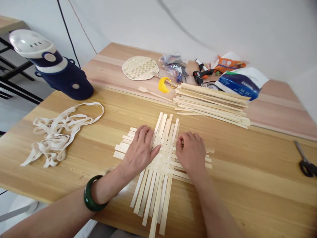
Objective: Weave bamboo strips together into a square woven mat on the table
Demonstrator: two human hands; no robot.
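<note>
A woven mat of pale flat bamboo strips (160,155) lies on the table in front of me, with loose strip ends sticking out on all sides. My left hand (140,145) rests on the left part of the weave, fingers stretched forward and the thumb lying out over the middle. At the right edge, my right hand (192,148) has its fingers curled over the crosswise strips, thumb close to the forefinger. Its grasp seems to be on one of these strips, partly hidden under the hand. A dark green bangle (95,193) sits on my left wrist.
Behind the mat lies a stack of loose strips (213,102), near a woven fan (140,67), a yellow tassel (162,85), a glue gun (201,76) and a blue packet (237,84). White fabric tape (61,132) is at left, by a navy container (66,79); scissors (307,167) lie right.
</note>
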